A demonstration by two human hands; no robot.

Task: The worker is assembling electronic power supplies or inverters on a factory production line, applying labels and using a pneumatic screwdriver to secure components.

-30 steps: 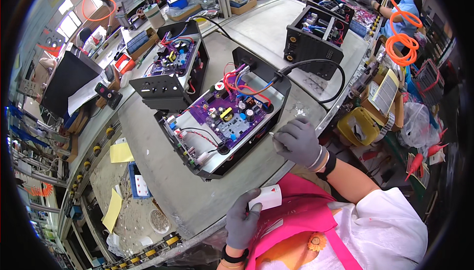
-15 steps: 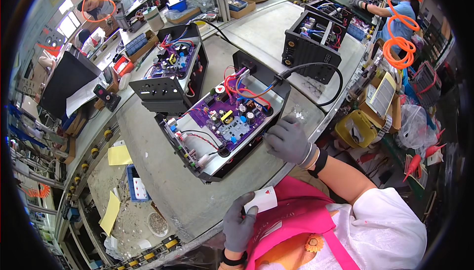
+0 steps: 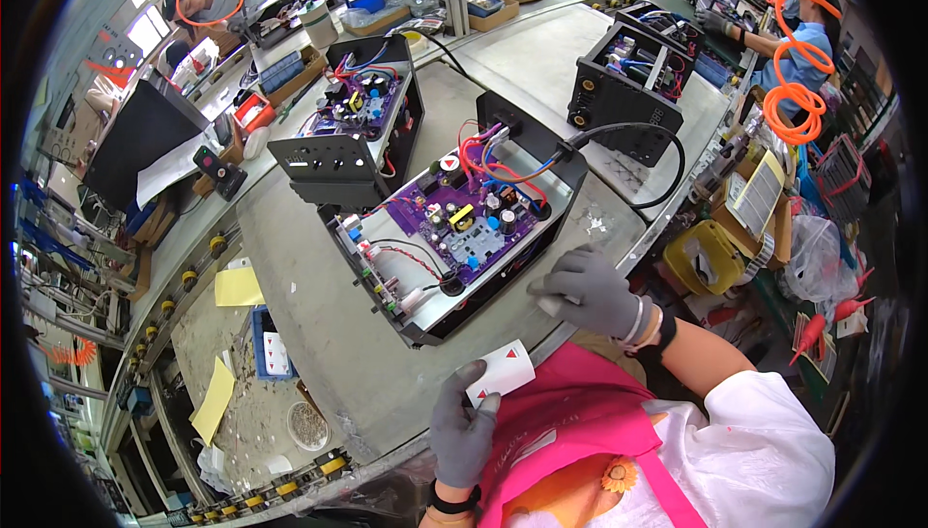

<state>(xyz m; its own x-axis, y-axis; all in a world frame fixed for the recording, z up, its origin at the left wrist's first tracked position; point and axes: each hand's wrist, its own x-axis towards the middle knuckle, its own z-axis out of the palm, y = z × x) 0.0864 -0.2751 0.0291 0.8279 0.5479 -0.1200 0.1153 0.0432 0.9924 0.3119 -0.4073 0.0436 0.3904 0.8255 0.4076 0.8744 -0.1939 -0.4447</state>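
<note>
As is shown in the head view, a white, curled sheet marked with red triangles is held near six o'clock. It is clamped between thumb and fingers of the gloved left hand, angled upward. At four o'clock, near an open black unit, the gloved right hand is held palm-down, fingers curled; whether anything is pinched cannot be told.
</note>
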